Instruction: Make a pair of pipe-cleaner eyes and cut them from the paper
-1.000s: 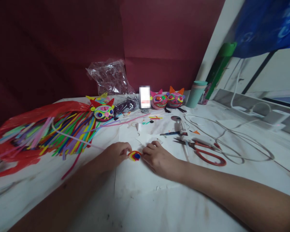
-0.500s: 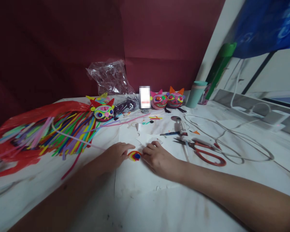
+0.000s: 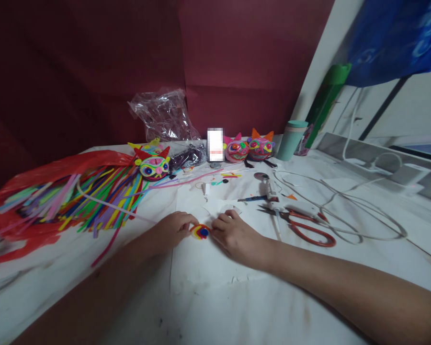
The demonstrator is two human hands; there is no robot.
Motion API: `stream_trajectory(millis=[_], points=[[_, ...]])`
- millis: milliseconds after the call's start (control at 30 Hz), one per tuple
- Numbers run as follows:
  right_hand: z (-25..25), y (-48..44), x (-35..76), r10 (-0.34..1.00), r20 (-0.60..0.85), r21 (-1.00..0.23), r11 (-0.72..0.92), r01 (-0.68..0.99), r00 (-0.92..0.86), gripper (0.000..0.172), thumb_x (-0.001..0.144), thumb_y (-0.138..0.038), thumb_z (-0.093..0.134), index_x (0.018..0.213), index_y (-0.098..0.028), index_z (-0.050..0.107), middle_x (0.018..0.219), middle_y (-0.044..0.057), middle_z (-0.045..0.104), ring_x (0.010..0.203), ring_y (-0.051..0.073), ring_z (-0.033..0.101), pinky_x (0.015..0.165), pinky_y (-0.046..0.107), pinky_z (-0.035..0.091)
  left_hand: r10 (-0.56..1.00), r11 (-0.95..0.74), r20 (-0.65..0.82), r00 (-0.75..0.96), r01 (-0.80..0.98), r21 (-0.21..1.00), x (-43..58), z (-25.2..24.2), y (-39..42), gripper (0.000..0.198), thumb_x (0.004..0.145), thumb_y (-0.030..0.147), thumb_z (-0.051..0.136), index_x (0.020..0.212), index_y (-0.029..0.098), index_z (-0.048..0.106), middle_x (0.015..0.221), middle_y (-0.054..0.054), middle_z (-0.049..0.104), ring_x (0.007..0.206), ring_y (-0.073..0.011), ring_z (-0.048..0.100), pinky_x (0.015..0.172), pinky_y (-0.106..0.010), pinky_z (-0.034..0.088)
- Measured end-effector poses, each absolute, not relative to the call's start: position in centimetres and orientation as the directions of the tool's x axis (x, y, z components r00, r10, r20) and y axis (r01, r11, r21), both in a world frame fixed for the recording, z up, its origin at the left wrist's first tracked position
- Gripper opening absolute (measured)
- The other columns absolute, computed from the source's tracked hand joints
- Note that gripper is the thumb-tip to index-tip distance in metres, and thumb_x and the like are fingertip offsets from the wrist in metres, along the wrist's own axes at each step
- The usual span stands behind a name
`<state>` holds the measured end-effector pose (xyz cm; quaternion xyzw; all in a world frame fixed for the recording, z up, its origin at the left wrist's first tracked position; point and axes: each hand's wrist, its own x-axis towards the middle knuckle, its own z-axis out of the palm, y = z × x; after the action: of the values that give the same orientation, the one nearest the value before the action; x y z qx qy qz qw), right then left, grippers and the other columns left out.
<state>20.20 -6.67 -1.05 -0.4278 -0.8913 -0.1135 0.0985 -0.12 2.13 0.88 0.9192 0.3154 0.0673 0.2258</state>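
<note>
A small round piece (image 3: 200, 232) with red, yellow and blue curved bands lies on a white sheet of paper (image 3: 215, 268). At its left edge, the fingertips of my left hand (image 3: 172, 231) are bent and pinch its rim. My right hand (image 3: 237, 239) has its fingers curled in and closed against the opposite edge. The bands look like fuzzy stems wound in a spiral around a dark blue centre. My fingers partly cover both edges of the piece.
Right of my hands lie orange-handled scissors (image 3: 311, 230), a glue gun (image 3: 273, 191) and a loose cable (image 3: 377, 220). Coloured pipe cleaners (image 3: 104, 201) spread over a red plastic bag (image 3: 64, 163) at the left. Several decorated animal heads (image 3: 154, 165) and a green cup (image 3: 291, 141) stand behind.
My left index finger has bent down from its raised, stretched position onto the rim of the round piece. My right hand stays almost still.
</note>
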Motion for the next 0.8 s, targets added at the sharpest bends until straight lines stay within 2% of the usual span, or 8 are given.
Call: stream_trajectory(millis=[133, 267, 400, 600, 667, 800], points=[[-0.9, -6.7, 20.2, 0.740, 0.269, 0.118, 0.610, 0.784, -0.616, 0.021, 0.092, -0.012, 0.042, 0.087, -0.012, 0.063, 0.083, 0.007, 0.058, 0.080, 0.019, 0.043, 0.074, 0.036, 0.025, 0.540, -0.772, 0.000, 0.841, 0.496, 0.397, -0.1, 0.9, 2.0, 0.041, 0.085, 0.018, 0.037, 0.120, 0.020, 0.057, 0.086, -0.004, 0.060, 0.084, -0.0186, 0.052, 0.079, -0.030, 0.041], [-1.1, -6.8, 20.0, 0.738, 0.275, 0.142, 0.603, 0.785, -0.616, 0.021, 0.092, -0.011, 0.043, 0.089, -0.012, 0.064, 0.083, 0.008, 0.058, 0.080, 0.020, 0.044, 0.075, 0.036, 0.026, 0.515, -0.796, -0.057, 0.855, 0.501, 0.340, -0.1, 1.0, 1.9, 0.042, 0.086, 0.016, 0.035, 0.118, 0.021, 0.062, 0.086, -0.007, 0.057, 0.086, -0.0210, 0.053, 0.081, -0.032, 0.041], [-1.2, -7.0, 19.8, 0.708, 0.319, 0.193, 0.602, 0.775, -0.629, 0.021, 0.090, -0.011, 0.044, 0.088, -0.011, 0.065, 0.086, 0.011, 0.058, 0.083, 0.021, 0.045, 0.078, 0.039, 0.026, 0.524, -0.785, -0.077, 0.848, 0.516, 0.344, 0.0, 1.2, 1.9, 0.041, 0.086, 0.018, 0.036, 0.118, 0.021, 0.062, 0.085, -0.007, 0.057, 0.085, -0.0218, 0.053, 0.081, -0.034, 0.041], [-0.1, -6.5, 21.2, 0.847, 0.348, -0.162, 0.475, 0.865, -0.401, 0.017, 0.080, -0.008, 0.055, 0.089, -0.015, 0.069, 0.083, 0.008, 0.061, 0.085, 0.020, 0.050, 0.077, 0.033, 0.031, 0.509, -0.790, -0.050, 0.859, 0.489, 0.370, -0.2, 0.3, 2.5, 0.040, 0.089, 0.020, 0.036, 0.120, 0.027, 0.060, 0.089, -0.006, 0.060, 0.087, -0.0208, 0.053, 0.084, -0.034, 0.040], [-0.1, -6.2, 21.6, 0.838, 0.353, -0.199, 0.501, 0.842, -0.415, 0.018, 0.079, -0.008, 0.056, 0.086, -0.016, 0.070, 0.084, 0.008, 0.062, 0.085, 0.019, 0.051, 0.078, 0.033, 0.031, 0.502, -0.793, -0.041, 0.864, 0.479, 0.376, -0.3, -0.1, 2.8, 0.041, 0.088, 0.019, 0.037, 0.120, 0.028, 0.060, 0.091, -0.006, 0.060, 0.087, -0.0207, 0.053, 0.083, -0.033, 0.040], [-0.7, -6.2, 21.4, 0.792, 0.360, -0.190, 0.579, 0.793, -0.493, 0.021, 0.085, -0.011, 0.053, 0.093, -0.019, 0.071, 0.085, 0.007, 0.062, 0.085, 0.019, 0.050, 0.079, 0.034, 0.031, 0.502, -0.799, -0.029, 0.864, 0.477, 0.365, -0.4, -0.3, 2.9, 0.041, 0.087, 0.018, 0.037, 0.120, 0.026, 0.060, 0.086, -0.005, 0.058, 0.087, -0.0212, 0.054, 0.082, -0.033, 0.040]])
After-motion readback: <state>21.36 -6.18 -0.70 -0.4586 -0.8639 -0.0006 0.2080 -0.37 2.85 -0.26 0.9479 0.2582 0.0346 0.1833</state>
